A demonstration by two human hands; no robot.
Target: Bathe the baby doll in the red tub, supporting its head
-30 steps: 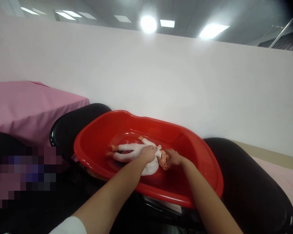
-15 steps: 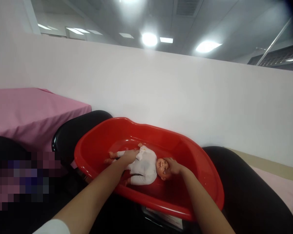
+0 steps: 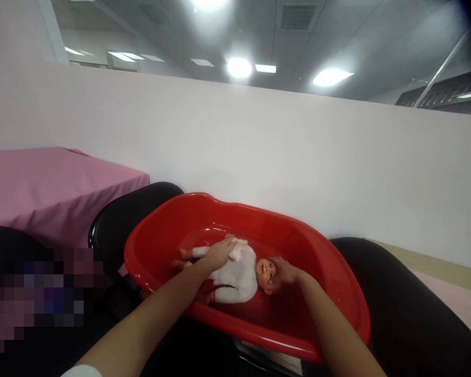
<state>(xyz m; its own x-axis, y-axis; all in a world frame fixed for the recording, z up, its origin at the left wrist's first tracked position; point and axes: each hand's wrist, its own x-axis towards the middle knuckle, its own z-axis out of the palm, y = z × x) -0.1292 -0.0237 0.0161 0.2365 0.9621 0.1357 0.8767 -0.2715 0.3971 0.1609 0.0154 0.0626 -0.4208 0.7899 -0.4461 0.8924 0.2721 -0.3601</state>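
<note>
White wall just behind red tub (image 3: 337, 293); doll (image 3: 235, 272) centred inside.

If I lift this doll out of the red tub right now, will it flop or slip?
The doll probably flops some: its white cloth body looks soft, with legs splayed loose. The head looks like hard plastic, so the right hand cupping it helps. The left hand rests on fabric, which likely grips better than the glossy tub.

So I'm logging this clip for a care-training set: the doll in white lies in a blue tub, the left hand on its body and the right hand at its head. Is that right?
Not quite: the tub is red, not blue, as the head view shows. The rest holds: the doll in white lies in it, the left hand on its body and the right hand at its head.
</note>
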